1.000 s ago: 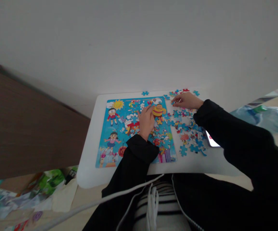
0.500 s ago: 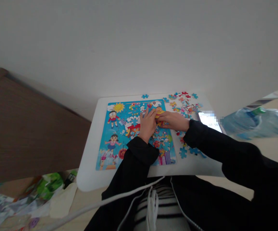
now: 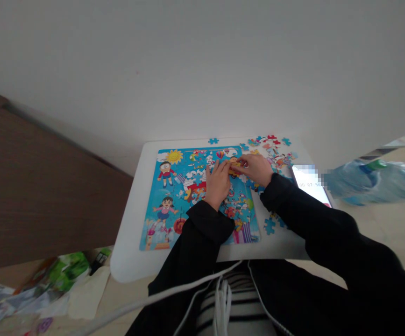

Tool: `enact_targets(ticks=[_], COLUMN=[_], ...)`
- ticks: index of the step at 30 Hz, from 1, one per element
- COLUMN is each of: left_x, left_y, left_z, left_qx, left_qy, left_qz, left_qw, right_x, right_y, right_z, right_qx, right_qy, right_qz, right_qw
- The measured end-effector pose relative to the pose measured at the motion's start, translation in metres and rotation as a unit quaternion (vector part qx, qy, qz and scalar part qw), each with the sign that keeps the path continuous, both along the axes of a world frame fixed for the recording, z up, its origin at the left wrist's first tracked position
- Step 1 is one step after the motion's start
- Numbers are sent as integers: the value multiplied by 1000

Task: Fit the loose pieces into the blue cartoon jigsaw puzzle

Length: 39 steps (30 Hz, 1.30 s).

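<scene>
A blue jigsaw puzzle board (image 3: 147,224) printed with cartoon figures lies on the white table. My left hand (image 3: 218,186) rests on the middle of it, fingers stretched forward, the tips near a yellow-clad figure. From the right, my right hand (image 3: 258,169) reaches over the board's edge. Its thumb and fingertips pinch together at the yellow figure, on what seems to be a puzzle piece (image 3: 235,170) mostly covered by the fingers. The two hands' fingertips almost meet. Around them the picture is partly assembled.
Loose puzzle pieces (image 3: 282,159) lie heaped right of the board, and one blue piece (image 3: 213,141) lies behind it. A lit phone (image 3: 310,184) sits at the table's right edge. Plastic-wrapped bottles (image 3: 380,182) stand beyond. A brown wooden panel (image 3: 48,186) is at left.
My right hand has shifted slightly up and right, its wrist raised and fingertips drawn into a pinch. My left hand stays nearly in place. The view has shifted a little.
</scene>
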<state>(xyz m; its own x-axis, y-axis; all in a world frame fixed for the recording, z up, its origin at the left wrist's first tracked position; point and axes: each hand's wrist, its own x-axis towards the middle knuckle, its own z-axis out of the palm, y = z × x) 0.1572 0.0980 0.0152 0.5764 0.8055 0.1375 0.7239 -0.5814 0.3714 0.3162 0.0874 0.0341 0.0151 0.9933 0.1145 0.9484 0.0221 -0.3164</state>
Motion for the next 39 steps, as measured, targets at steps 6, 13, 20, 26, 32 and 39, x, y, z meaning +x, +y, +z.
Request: enact_targets(ticks=[6,13,20,26,32,39], left_x=[1,3,3,3,4,2], left_y=[0,0,0,1,4,6], left_z=[-2,-2,-3,-3,-3,-5], left_qx=[-9,-12,-12,-34,-72,-80], left_qy=[-18,-35,-35,-51,-109,-134], left_qz=[12,20,16,30,48,50], left_qw=[1000,999,999,998,990,986], right_x=[12,9,9,3,-14,-17], right_y=[-14,-14,-14,-15,-11,-11], right_z=[1,-10,-16,-17,-11,-10], right_qx=[11,21,41,41,25,50], right_qy=[-16,12,25,2,-45,-31], right_qz=[65,35,1,-2,8,35], right_qw=[998,999,999,999,999,998])
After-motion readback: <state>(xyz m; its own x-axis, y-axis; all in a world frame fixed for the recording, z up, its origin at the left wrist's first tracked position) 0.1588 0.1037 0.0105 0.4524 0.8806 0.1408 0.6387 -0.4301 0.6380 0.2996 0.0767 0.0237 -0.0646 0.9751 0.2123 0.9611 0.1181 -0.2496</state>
